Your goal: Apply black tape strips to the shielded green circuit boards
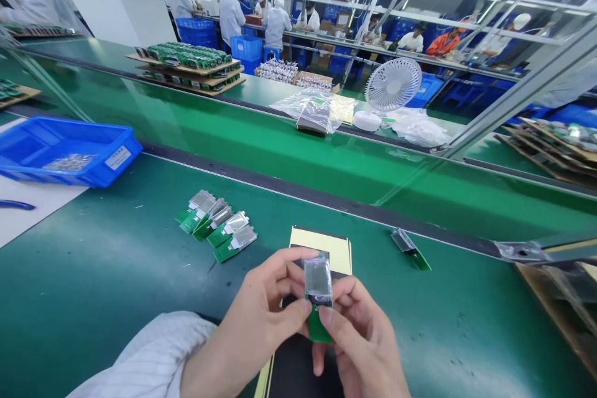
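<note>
Nearest you: your left hand (261, 317), white striped sleeve (153, 360) at the wrist, and your right hand (359, 342), close together over the near edge of the green bench (93, 298). Both are pinched on one small module (318, 295), a green circuit board with a silvery shielded panel on its upper face. Left thumb and fingers grip its left edge; the right thumb presses its lower green end. The module is held upright, just above the bench, at near centre.

Beneath your hands: one yellow-bordered sheet (326, 249) with a dark middle, lying flat and running toward you.

Near left of the hands: a row of like modules (217, 227), overlapping one another in a slanted line. The count looks like five or six; you cannot tell exactly.

Right of the sheet: a single module (410, 249) lying alone, close to the dark strip that edges the conveyor belt (280, 143).

Far left: a blue bin (65, 152) holding small metal parts, with a white label on its front wall.

Beyond the belt: stacked trays of green boards (189, 65), clear plastic bags (314, 109), a white desk fan (389, 90).

Far background: people in white coats and caps (231, 15) at another line, among blue crates (247, 50).

Right edge: more stacked trays (555, 143), partly blurred.
</note>
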{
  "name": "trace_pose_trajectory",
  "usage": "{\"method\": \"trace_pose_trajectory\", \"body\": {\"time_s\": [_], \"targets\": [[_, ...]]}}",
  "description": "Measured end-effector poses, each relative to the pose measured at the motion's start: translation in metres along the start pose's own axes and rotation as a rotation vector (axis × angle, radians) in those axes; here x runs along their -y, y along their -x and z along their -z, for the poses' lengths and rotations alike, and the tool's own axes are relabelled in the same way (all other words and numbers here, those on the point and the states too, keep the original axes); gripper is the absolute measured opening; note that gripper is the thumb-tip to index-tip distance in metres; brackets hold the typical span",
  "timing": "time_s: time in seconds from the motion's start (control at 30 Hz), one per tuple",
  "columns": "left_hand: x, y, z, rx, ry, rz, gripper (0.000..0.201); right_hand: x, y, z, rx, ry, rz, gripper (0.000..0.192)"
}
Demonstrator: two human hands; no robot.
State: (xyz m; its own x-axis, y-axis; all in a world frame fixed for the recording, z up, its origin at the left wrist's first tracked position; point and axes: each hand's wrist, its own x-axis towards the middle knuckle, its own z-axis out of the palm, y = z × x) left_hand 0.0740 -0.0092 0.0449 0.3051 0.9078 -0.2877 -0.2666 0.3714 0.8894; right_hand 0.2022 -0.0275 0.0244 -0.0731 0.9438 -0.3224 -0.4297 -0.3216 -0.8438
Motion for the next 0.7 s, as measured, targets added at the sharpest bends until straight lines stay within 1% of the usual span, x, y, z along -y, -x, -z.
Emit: {"method": "trace_pose_trajectory", "body": {"time_s": [0.13,0.27,0.43,0.53,0.7], "targets": [[0.001,0.004,-0.004,-0.014,-0.058,-0.008,0.047,-0.006,-0.001,0.003,0.004,0.083,0.051,0.022],[0.004,0.007,-0.006,-0.047,-0.115,-0.012,0.045,-0.013,-0.001,0.005,-0.007,0.135,0.084,0.022],[0.000,0.003,0.001,-0.017,-0.033,0.014,0.046,-0.004,0.000,0.000,-0.002,0.098,0.028,0.021],[-0.003,0.001,0.003,-0.025,-0.012,0.023,0.045,0.002,-0.001,-0.001,0.004,0.081,0.007,0.020],[0.000,-0.001,0.003,-0.043,-0.029,0.017,0.042,0.000,-0.004,0.004,0.035,0.080,-0.046,0.024]]}}
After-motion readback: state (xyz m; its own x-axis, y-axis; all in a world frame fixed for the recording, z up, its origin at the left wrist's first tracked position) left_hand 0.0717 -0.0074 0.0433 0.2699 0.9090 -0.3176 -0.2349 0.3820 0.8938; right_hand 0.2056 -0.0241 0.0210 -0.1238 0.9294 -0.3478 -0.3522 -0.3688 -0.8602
